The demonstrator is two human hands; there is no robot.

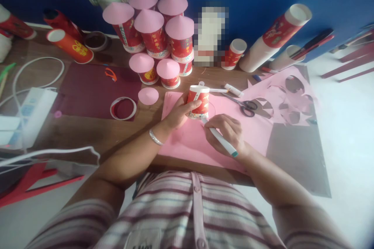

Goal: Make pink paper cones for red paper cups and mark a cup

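My left hand (pixel 182 110) is wrapped round a small red paper cup (pixel 198 99) with a white rim and a patterned lower edge, held above a pink paper sheet (pixel 181 143). In my right hand (pixel 226 130) is a slim white tool (pixel 223 143) with a teal end, gripped like a pen. Its tip is at the lower edge of the cup; whether it is a marker or a knife I cannot tell. Black-handled scissors (pixel 248 108) and a white glue stick (pixel 233 90) lie to the right of the cup.
Several red cups with pink cone tops (pixel 149 21) stand at the back. A pink disc (pixel 148 96) and white ring (pixel 123 108) lie left. Cut pink scraps (pixel 288 97) and tall stacked cups (pixel 274 42) are right. A white power strip (pixel 33 112) sits far left.
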